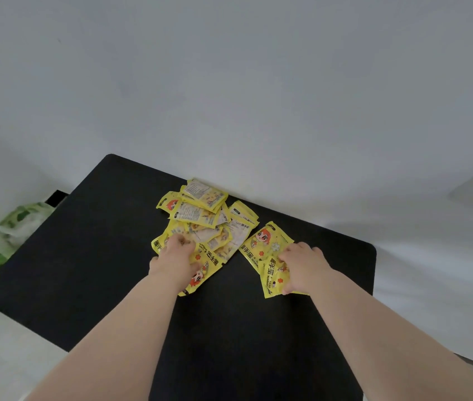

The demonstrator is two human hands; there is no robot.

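Several yellow hand-warmer packets lie in a loose pile [200,218] at the far middle of a black table [84,256]. My left hand [173,256] reaches into the near edge of the pile, its fingers curled round a yellow packet [200,273] that sticks out under the palm. To the right, my right hand [301,264] grips another yellow packet [272,280] by its right side. One more packet with a cartoon face [267,241] lies just beyond that hand.
A white wall rises right behind the table's far edge. A green and white plastic bag [0,241] sits on the floor at the left. A white surface [432,270] adjoins the table on the right.
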